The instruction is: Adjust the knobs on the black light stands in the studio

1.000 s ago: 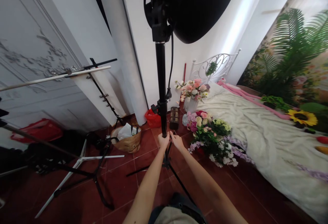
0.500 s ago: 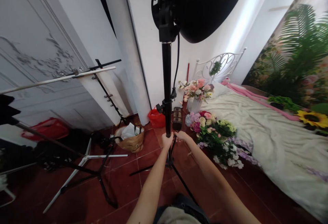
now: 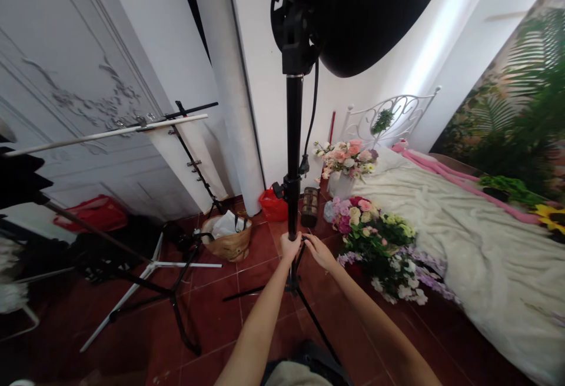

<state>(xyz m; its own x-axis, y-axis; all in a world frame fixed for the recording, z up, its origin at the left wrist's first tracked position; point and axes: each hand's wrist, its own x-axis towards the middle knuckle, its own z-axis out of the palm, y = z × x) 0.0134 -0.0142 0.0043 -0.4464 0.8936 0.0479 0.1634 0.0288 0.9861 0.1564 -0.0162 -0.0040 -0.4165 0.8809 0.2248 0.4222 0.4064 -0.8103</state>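
White is the long bar (image 3: 88, 138) that I see far on the left, with a red bundle (image 3: 92, 212) low behind it. Next comes the straw basket (image 3: 227, 249) on the red floor, then a shiny red bag (image 3: 272, 205) by the wall. My left hand (image 3: 290, 246) is closed around the tall black stand (image 3: 294, 127), low on its pole, in the middle of my view. The stand is upright, with a big black shade (image 3: 371, 15) at the top. A plug (image 3: 304, 165) hangs beside the pole. My right hand (image 3: 320, 252) is just right of the pole. Its fingers look straighter than before, but I cannot tell if they pinch anything. Past it are bright flowers (image 3: 353, 218) beside the bed (image 3: 485, 268). My view has turned left, so the sunflower (image 3: 551, 219) is now cut off at the right edge.
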